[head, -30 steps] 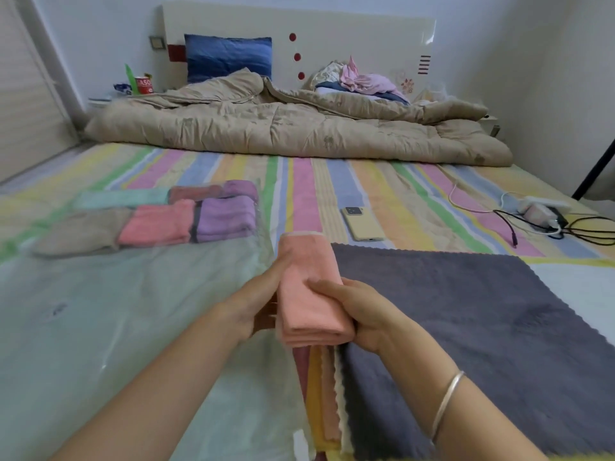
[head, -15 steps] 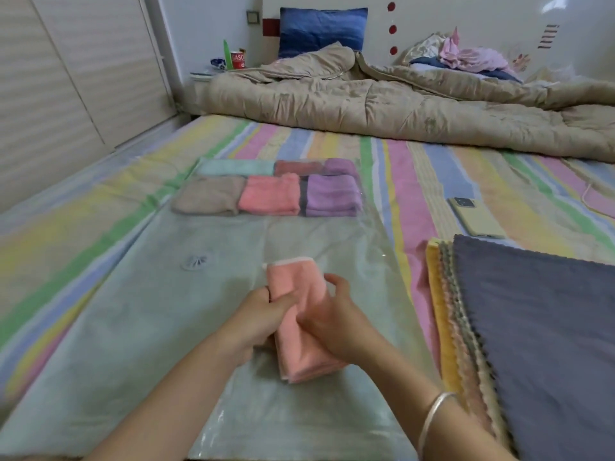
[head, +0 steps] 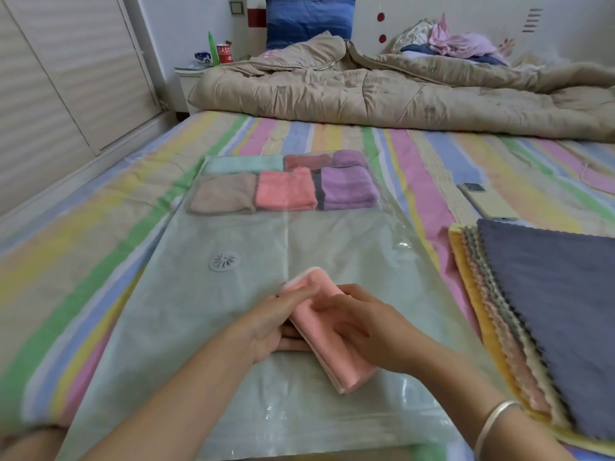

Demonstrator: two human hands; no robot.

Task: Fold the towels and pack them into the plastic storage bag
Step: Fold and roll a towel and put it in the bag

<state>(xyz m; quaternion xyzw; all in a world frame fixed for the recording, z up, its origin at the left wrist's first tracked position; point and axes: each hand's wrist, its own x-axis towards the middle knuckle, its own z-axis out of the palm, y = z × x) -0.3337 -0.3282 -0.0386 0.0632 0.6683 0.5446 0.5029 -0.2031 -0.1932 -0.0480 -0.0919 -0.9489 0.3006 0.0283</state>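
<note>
Where the striped bed sheet (head: pixel 83 244) spreads widest, the plastic storage bag (head: pixel 199 327) lies flat on it, running lengthwise away from the person. Beyond the bag's far end a beige quilt (head: pixel 399 94) is heaped across the bed. Just right of the bag sits a stack of unfolded towels (head: pixel 549 311), a grey one on top, with scalloped edges fanned out toward the bag. Inside the bag's far end, folded towels (head: pixel 286 189) sit in two rows: beige, pink and purple in front, and mint, dull red and purple behind. Over the bag's near half, a folded pink towel (head: pixel 346 371) is held slantwise. I cannot tell whether it touches the plastic. The left hand (head: pixel 273 324) clasps it from the left, thumb on top and fingers beneath. The right hand (head: pixel 369 331) curls over its right edge. A phone (head: pixel 487 201) lies right of the bag's far end. A round valve (head: pixel 224 261) sits on the bag's middle. A silver bangle (head: pixel 492 424) circles the right wrist.
</note>
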